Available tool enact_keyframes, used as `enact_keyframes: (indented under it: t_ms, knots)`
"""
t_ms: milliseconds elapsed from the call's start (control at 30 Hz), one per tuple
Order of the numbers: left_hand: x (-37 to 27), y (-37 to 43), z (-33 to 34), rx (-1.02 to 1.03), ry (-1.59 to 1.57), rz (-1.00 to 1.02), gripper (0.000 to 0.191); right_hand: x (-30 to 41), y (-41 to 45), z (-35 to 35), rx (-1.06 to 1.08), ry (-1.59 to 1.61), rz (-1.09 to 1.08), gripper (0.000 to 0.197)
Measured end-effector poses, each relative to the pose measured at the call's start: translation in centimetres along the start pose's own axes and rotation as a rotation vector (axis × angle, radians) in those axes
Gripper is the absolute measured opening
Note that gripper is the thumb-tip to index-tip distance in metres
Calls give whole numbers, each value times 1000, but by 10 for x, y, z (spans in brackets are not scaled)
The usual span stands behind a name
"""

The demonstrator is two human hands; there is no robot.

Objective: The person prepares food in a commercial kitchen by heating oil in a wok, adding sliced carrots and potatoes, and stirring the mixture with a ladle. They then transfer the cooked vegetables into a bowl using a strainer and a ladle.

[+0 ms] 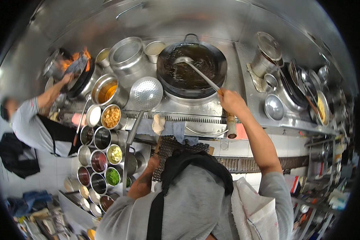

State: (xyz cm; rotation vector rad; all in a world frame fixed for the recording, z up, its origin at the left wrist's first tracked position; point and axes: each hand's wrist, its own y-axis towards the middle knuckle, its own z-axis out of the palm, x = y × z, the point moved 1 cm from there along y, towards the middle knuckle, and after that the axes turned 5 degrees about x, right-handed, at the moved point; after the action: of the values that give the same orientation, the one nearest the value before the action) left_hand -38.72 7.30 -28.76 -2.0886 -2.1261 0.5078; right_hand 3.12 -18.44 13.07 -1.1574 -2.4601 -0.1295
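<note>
My right hand [232, 100] grips the handle of a long metal ladle [205, 78]. The ladle's bowl rests in the dark liquid of a large black wok [162, 72], which stands on the range in front of me. Down at my left side, below the counter edge, is my left hand [153, 163]. A thin wooden stick [158, 145] meets its fingers; whether they grip it cannot be made out. Left of the wok lies a perforated metal strainer [147, 93], its handle pointing towards me. A short wooden handle [231, 129] sticks out beneath my right forearm.
Metal pots of ingredients, one with fried pieces [111, 117], crowd my left. A large pot [126, 52] stands behind the strainer. Further left, a co-worker [39, 123] holds a flaming wok [87, 75]. Cloths [168, 127] hang over the counter edge; a metal bowl [274, 107] sits right.
</note>
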Motion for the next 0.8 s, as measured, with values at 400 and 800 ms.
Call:
enact_keyframes:
  t_ms: [400, 800]
  knots:
    - [-41, -66, 13, 363, -314, -221, 22, -122, -34, 29, -300, 11, 112, 29]
    - [-178, 143, -262, 360, -903, 254, 31, -139, -236, 131, -284, 317, 543, 26]
